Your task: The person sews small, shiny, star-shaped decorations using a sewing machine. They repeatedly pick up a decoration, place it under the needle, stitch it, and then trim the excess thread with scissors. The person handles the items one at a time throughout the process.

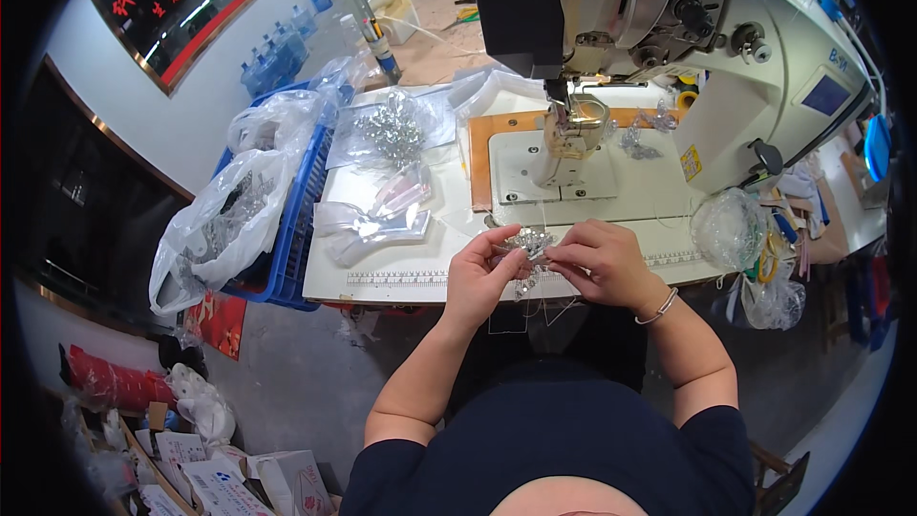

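Just in front of the sewing machine's bed, a small silvery, sparkling piece (531, 245) is held between my two hands over the table's front edge. My left hand (485, 274) is closed on its left side, thumb and fingers pinching it. From the right, my right hand (602, 263) has its fingers pinched together at the piece's other edge; the exact grip is too small to make out. Thin threads or clear strands hang below the hands. The white sewing machine (764, 115) stands beyond, its post and needle area (570, 139) a little past the piece.
A printed ruler strip (396, 279) runs along the front edge. Left lie clear plastic pieces (377, 220) and a glittering silver heap (394, 131). A blue crate (310, 177) holds white plastic bags (229, 215). On the right are a clear bag (731, 227) and yellow-handled scissors (767, 258).
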`<state>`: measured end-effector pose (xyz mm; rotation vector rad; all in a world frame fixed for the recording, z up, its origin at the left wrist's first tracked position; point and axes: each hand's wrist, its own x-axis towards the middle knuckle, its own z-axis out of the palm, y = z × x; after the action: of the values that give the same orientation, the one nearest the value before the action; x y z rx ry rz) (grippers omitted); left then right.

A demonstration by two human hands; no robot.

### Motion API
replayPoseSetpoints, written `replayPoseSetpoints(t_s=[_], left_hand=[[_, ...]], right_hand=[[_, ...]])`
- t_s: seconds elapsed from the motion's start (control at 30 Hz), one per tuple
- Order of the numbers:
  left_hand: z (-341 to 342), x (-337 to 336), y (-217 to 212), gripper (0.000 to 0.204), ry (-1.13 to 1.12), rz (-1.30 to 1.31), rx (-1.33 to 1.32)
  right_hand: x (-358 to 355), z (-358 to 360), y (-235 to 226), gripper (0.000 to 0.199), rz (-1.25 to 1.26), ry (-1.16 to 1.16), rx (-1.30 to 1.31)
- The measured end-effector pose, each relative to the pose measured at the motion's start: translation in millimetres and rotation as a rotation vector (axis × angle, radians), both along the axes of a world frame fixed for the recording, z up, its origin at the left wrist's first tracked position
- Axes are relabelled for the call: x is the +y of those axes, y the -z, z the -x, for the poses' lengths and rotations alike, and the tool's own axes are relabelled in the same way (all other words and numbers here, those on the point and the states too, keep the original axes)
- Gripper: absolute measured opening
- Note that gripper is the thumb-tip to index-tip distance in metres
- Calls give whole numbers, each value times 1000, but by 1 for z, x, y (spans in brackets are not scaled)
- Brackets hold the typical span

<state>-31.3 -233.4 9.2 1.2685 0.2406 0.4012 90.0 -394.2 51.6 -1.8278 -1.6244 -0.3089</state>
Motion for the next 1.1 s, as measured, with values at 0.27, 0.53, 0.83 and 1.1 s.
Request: replayPoseSetpoints(t_s=[0.27,0.53,0.83,1.1], left_hand=[[1,1,-3,34,0,48,10],[1,0,-2,34,30,30,17],[1,2,3,33,38,91,21],[2,4,2,33,66,228,67]], right_hand=[[-2,-2,9,18,-42,14,177],[-3,-4,-5,17,34,-34,4],[1,-2,0,14,45,-50,-4],[-3,2,5,17,7,-9,280]])
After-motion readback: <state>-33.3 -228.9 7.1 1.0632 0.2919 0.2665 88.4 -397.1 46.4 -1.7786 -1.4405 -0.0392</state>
